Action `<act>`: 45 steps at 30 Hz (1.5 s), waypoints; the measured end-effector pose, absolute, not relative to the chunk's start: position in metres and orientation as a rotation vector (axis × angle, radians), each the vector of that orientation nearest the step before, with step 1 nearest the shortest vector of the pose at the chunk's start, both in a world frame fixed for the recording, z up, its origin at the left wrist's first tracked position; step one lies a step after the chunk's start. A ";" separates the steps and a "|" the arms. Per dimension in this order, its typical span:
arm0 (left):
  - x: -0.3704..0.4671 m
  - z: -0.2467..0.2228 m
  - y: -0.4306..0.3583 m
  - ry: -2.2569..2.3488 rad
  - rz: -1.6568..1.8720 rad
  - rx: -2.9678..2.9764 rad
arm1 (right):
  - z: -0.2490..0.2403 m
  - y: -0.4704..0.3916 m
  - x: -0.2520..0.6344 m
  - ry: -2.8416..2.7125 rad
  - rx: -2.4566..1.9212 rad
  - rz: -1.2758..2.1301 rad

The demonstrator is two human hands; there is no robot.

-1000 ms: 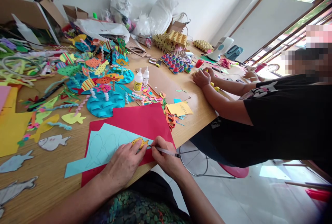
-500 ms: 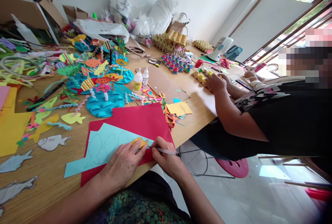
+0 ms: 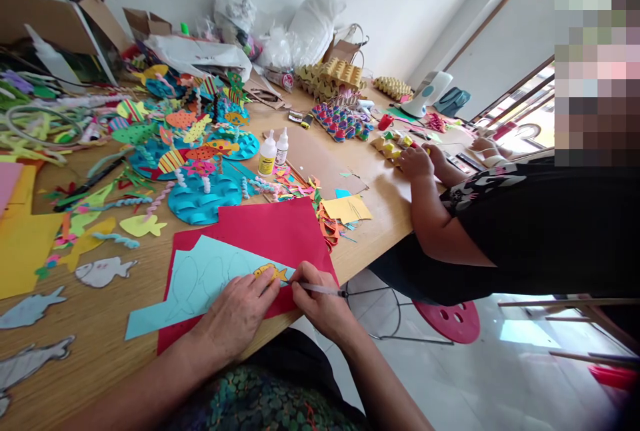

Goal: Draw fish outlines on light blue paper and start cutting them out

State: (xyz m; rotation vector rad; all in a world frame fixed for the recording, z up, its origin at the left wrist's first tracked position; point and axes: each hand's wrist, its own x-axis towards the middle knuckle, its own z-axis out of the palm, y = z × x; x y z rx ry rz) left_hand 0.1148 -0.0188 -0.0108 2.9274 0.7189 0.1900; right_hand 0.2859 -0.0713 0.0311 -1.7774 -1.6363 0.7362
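Observation:
A light blue paper [image 3: 193, 284] with pencil-like fish outlines lies on a red sheet [image 3: 273, 221] at the table's front edge. Over its right end rests a small orange spotted paper fish [image 3: 271, 272]. My left hand [image 3: 239, 314] lies flat on the blue paper, its fingertips on the fish's lower edge. My right hand [image 3: 317, 298] grips a pen [image 3: 320, 290], its tip at the fish's tail. Grey and white fish cutouts [image 3: 105, 272] lie on the left of the table.
Blue discs [image 3: 205, 199] carrying paper fish on pipe cleaners stand behind the red sheet, beside two glue bottles [image 3: 267, 156]. Paper scraps [image 3: 327, 224] lie to the right. A co-worker [image 3: 525, 218] sits at right, hands on a yellow egg-carton strip [image 3: 385, 148].
My hands, the pen and the papers stay nearly in place. The co-worker's upper body has shifted slightly, and the view has moved a little.

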 end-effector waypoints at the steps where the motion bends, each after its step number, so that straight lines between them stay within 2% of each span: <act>1: 0.114 -0.012 -0.018 0.711 0.201 2.920 | 0.031 -0.071 0.286 -1.637 -1.780 0.737; 20: 0.111 -0.017 -0.014 0.664 0.355 2.818 | 0.031 -0.063 0.281 -1.721 -1.756 0.727; 26: 0.110 -0.017 -0.013 0.658 0.342 2.825 | 0.028 -0.064 0.284 -1.598 -1.697 0.780; 45: 0.108 -0.013 -0.006 0.620 0.288 2.636 | 0.028 -0.066 0.277 -1.683 -1.741 0.722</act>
